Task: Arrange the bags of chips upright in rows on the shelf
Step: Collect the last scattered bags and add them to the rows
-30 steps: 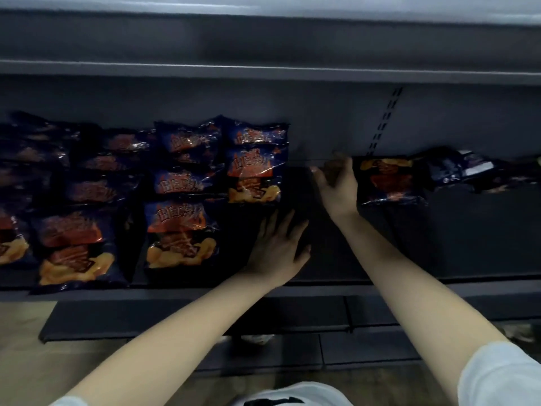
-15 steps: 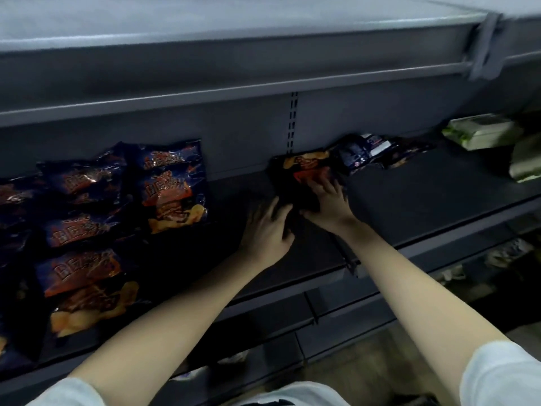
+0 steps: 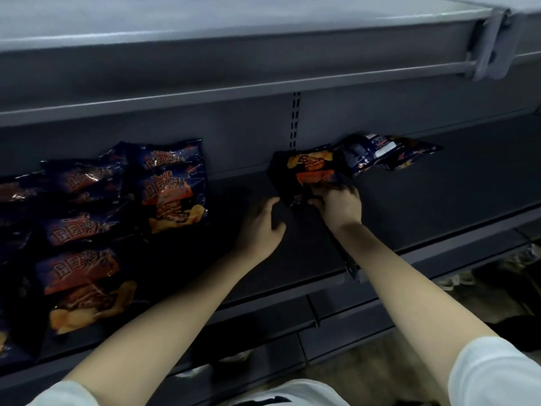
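Item in hand: one chip bag point(image 3: 307, 171), lying flat at the far middle of the shelf point(image 3: 424, 206). My right hand point(image 3: 336, 205), arm stretched out: fingers curled on its near edge. My left hand point(image 3: 259, 227): relaxed, holding nothing, resting just left of it. Step: pickup. Next, I judge: lift, carry left, stand it beside the rows point(image 3: 172, 186).

Right hand point(image 3: 339, 204) grips a dark blue-and-orange foil chip bag point(image 3: 309, 168); left hand point(image 3: 260, 227) rests on the grey metal shelf point(image 3: 439, 197).
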A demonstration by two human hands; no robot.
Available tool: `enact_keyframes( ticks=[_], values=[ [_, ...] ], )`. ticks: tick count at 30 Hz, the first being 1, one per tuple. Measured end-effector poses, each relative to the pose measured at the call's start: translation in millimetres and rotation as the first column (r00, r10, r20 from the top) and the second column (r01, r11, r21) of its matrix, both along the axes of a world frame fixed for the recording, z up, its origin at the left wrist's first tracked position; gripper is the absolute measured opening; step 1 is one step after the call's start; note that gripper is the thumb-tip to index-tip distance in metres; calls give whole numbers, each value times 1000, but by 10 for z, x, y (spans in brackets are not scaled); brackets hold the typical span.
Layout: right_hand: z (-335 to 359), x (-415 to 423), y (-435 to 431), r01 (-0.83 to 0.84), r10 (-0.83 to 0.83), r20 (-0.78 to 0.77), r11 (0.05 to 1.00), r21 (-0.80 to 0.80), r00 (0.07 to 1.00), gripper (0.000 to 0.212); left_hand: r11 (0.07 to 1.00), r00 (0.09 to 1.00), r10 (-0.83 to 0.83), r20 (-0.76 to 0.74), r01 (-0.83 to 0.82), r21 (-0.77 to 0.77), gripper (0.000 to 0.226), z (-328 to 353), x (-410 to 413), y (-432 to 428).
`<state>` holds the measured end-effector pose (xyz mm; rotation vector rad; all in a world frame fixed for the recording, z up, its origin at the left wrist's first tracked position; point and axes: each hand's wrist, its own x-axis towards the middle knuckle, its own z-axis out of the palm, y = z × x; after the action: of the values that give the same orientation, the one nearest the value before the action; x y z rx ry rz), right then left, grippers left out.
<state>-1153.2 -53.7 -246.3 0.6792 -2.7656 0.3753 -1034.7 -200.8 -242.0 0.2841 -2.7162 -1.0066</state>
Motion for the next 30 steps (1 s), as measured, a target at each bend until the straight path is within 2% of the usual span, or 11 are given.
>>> enact_keyframes(
  ticks=[5,8,10,18,22,24,27,30],
  values=[
    [31,70,-77,1,0,-27,999,35,1000,27,969,993,117,20,-119,215,51,52,10,-150],
    [-1,189,-73,-115,115,-55,993,5,992,26,917,986,158,42,-163,365,53,113,-14,-222],
    [-62,300,-88,-230,225,-130,973,-26,966,25,889,983,177,47,-180,421,57,152,-38,-265],
    [-73,858,-145,-490,454,-225,860,-140,862,31,831,962,241,132,-275,484,69,185,-41,-368],
    [-75,985,-156,-492,460,-188,850,-191,868,31,804,975,199,99,-221,553,50,159,14,-336],
    [-67,1014,-133,-497,468,-172,842,-212,867,30,794,974,200,111,-227,564,50,145,56,-366],
    [-39,1040,-96,-525,501,-156,819,-231,851,32,824,983,171,68,-181,537,40,185,148,-410],
    [103,1037,-119,-532,491,-205,790,-304,847,48,881,987,157,27,-152,448,44,305,210,-476]
  ],
)
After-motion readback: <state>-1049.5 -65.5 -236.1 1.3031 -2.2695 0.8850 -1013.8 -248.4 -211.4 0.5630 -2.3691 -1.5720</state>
